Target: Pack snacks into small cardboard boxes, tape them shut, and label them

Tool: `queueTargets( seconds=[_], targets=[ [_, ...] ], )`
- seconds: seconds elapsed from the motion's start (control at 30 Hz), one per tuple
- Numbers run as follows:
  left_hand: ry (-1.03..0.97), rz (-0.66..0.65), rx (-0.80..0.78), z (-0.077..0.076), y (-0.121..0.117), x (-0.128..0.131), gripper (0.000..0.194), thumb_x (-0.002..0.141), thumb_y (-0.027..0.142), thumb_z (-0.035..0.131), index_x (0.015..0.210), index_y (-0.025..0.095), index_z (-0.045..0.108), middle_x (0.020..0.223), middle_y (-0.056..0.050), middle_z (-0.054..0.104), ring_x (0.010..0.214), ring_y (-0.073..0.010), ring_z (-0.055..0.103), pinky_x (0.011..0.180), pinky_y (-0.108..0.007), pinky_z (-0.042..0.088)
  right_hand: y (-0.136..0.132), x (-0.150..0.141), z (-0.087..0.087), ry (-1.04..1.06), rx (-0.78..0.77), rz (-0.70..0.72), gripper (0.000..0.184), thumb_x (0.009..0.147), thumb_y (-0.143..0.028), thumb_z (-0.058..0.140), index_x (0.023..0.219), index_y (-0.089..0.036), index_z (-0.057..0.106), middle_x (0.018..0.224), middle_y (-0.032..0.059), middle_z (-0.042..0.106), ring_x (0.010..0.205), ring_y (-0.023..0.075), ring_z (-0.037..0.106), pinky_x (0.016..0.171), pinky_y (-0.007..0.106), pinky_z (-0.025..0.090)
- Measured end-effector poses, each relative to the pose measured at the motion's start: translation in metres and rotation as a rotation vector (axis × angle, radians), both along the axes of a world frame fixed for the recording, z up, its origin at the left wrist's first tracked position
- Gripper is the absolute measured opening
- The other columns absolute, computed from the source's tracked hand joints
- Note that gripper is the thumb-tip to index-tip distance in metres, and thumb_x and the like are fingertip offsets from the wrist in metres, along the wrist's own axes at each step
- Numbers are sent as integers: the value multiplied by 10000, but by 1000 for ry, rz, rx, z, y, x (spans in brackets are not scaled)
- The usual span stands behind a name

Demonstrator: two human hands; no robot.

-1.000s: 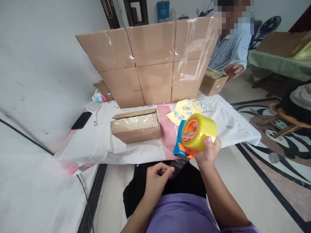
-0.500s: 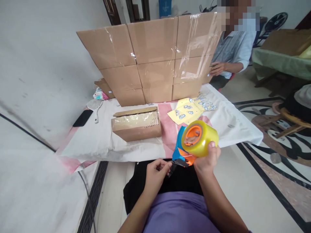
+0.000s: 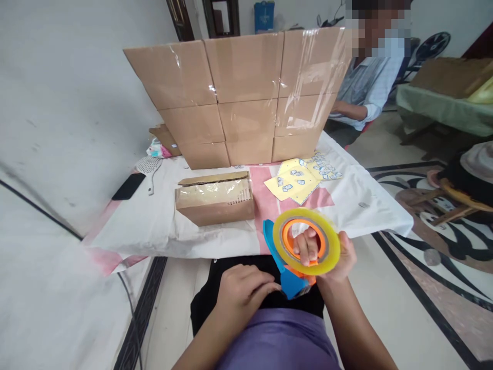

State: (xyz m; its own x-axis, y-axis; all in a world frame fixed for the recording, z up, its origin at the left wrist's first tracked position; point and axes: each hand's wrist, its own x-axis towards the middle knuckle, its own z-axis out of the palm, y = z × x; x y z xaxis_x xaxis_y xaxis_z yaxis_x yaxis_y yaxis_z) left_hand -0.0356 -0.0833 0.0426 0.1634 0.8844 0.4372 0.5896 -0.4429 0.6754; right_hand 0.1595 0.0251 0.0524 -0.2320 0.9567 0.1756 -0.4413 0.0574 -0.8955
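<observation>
My right hand (image 3: 339, 259) is closed around a tape dispenser (image 3: 293, 283) with a blue and orange body. A wide roll of yellowish clear packing tape (image 3: 331, 246) sits on its orange hub, and some of my fingers show through the hub. My left hand (image 3: 244, 288) is beside the dispenser's blue front end, thumb and fingers pinched together at its edge. What lies between those fingertips is hidden. Both hands are over my lap, in front of the table edge. A taped cardboard box (image 3: 215, 210) lies on the table just beyond them.
A large taped cardboard panel (image 3: 246, 121) stands across the table. Yellow paper cutouts (image 3: 296, 177), a black phone (image 3: 128, 186) and a white perforated paddle (image 3: 149, 167) lie on the white-and-pink tablecloth (image 3: 165, 226). Behind the panel at right sits another person (image 3: 375, 85).
The dispenser has turned in my right hand's hold, showing the roll's side more squarely, and has come lower. My left hand has moved slightly down. The other person's hand is now behind the panel.
</observation>
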Motion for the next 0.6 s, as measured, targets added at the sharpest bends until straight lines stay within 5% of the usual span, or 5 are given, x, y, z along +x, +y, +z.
queueTargets(
  seconds=[0.3, 0.43, 0.53, 0.6],
  targets=[
    [95, 60, 96, 7, -10, -7, 72, 916, 293, 724, 896, 233, 758, 779, -4, 786, 604, -130, 690, 593, -254, 443, -1, -6, -8, -3, 173, -61, 639, 754, -890, 307, 600, -311, 531, 272, -64, 211, 222, 151, 168, 358, 378, 302],
    [14, 141, 45, 10, -12, -20, 93, 916, 304, 715, 868, 251, 773, 757, 0, 781, 595, -130, 682, 591, -238, 460, 1, -21, 15, 49, 204, -140, 538, 819, -767, 376, 731, -297, 623, 355, -40, 362, 284, 181, 349, 446, 414, 457],
    [-101, 499, -25, 17, -12, -48, 252, 896, 332, 708, 674, 214, 707, 581, 21, 671, 513, -111, 595, 544, -221, 428, 21, -25, 42, 112, 240, -532, 417, 910, -587, 409, 881, -262, 668, 626, 32, 607, 640, 267, 681, 761, 483, 595],
    [-279, 735, -61, 22, -14, -70, 336, 852, 363, 729, 580, 194, 628, 492, 35, 572, 464, -99, 519, 503, -214, 396, 43, -19, 60, 184, 346, -906, 352, 953, -477, 400, 976, -243, 662, 972, 84, 705, 1058, 300, 715, 973, 476, 564]
  ],
)
